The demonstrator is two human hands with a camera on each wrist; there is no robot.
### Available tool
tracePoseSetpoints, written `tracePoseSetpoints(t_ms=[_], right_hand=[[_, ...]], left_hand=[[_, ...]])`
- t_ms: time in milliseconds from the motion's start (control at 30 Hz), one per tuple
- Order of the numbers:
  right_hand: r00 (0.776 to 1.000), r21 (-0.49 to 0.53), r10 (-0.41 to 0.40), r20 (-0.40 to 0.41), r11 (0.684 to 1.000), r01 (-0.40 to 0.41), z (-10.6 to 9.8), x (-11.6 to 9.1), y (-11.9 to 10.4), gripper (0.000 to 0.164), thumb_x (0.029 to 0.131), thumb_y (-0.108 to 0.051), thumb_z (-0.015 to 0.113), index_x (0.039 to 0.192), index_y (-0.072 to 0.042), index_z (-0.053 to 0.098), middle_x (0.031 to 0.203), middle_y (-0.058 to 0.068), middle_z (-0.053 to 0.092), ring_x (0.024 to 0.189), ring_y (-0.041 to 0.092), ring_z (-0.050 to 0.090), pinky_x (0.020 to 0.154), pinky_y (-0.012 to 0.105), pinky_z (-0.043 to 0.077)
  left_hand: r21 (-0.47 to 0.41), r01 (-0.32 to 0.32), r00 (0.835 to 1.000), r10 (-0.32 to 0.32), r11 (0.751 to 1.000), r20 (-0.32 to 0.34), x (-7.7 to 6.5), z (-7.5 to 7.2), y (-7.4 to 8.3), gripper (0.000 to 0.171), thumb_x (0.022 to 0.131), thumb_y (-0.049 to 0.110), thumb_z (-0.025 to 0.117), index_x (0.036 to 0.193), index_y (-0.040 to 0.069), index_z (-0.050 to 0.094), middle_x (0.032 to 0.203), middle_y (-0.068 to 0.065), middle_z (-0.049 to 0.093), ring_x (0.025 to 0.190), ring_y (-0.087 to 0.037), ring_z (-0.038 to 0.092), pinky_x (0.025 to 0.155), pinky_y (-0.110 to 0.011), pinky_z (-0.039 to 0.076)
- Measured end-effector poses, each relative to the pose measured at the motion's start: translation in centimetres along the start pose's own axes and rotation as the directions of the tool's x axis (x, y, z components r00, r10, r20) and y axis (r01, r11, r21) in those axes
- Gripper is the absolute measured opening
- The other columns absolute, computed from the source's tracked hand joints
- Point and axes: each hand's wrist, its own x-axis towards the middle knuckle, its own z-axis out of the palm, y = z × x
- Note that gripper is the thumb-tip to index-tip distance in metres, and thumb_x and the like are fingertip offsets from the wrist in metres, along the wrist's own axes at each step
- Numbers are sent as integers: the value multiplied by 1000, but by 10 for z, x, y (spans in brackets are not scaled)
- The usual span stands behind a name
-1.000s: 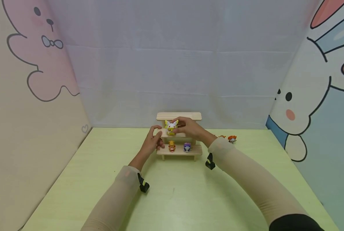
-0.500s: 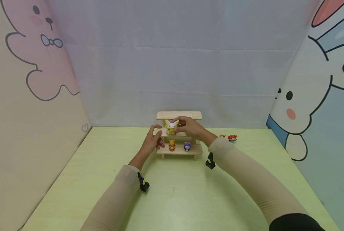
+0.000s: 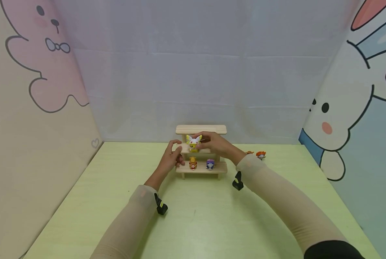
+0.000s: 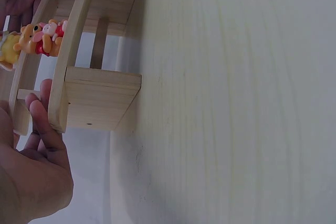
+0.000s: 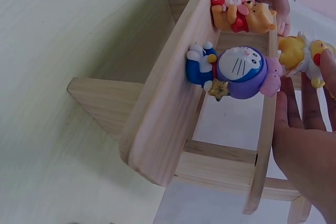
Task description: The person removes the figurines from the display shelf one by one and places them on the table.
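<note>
A three-tier wooden display shelf (image 3: 201, 129) stands on the table. At its left end, my left hand (image 3: 171, 158) holds the edges of the tiers, fingers curled at the lower board in the left wrist view. My right hand (image 3: 216, 145) pinches a yellow figurine (image 3: 193, 144) with a white, yellow-tipped eared hood at the middle tier. In the right wrist view this yellow figurine (image 5: 296, 53) is partly hidden by the fingers. On the lowest tier sit a Winnie the Pooh figurine (image 3: 193, 163) hugging a piglet and a blue Doraemon figurine (image 5: 236, 72) in a purple hood.
Beyond the right forearm, an orange-topped figurine (image 3: 260, 155) stands on the pale table (image 3: 193, 216), beside another orange one (image 3: 250, 152) partly hidden by the sleeve. A white cloth backdrop (image 3: 196, 72) hangs behind the shelf, with cartoon-printed walls at both sides.
My right hand and the yellow figurine have shifted slightly to the right along the middle tier. My left hand stays at the shelf's left end.
</note>
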Motion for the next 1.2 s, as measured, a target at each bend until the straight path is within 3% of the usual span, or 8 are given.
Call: tracePoseSetpoints(t_ms=[133,300,533,833,1200], right_hand=[[1000,27,5,10,1000,-6,-3,-1,3,41,99,-19,72,139,-14,62,138,12,62,115,29,65,107,57,45],[1000,58,6,27,998,-7,-7,-5,3,43,99,-20,74,139,-15,61,141,12,59,115,29,64,105,55,48],[998,210,11,55,977,-22,-11,-9,6,42,102,-10,67,143,-8,56,142,17,53,116,28,62,105,48,51],[999,293,13,43,956,-25,-13,-17,10,42,102,-5,64,143,-4,54,140,19,51,114,27,62,111,59,42],[1000,338,2,31,941,-12,-19,-25,14,42,101,-3,65,142,-2,52,133,17,51,108,23,62,112,62,38]], left_hand=[[34,-21,1000,22,999,-18,4,0,-9,42,112,33,46,148,13,37,66,-4,54,56,-14,66,50,-22,47],[1,4,1000,-4,1000,5,6,-2,-8,43,113,26,45,151,8,34,66,-9,56,57,-18,67,50,-24,48],[15,-11,1000,11,1000,-14,6,0,-11,43,112,29,46,150,11,36,66,-6,55,56,-16,66,49,-23,47],[38,-52,998,53,998,-28,3,2,-11,44,112,31,46,149,10,36,65,-4,54,55,-15,66,48,-22,46],[27,-44,998,44,999,-32,3,2,-12,39,112,30,47,147,14,39,65,-5,54,55,-15,66,48,-23,46]])
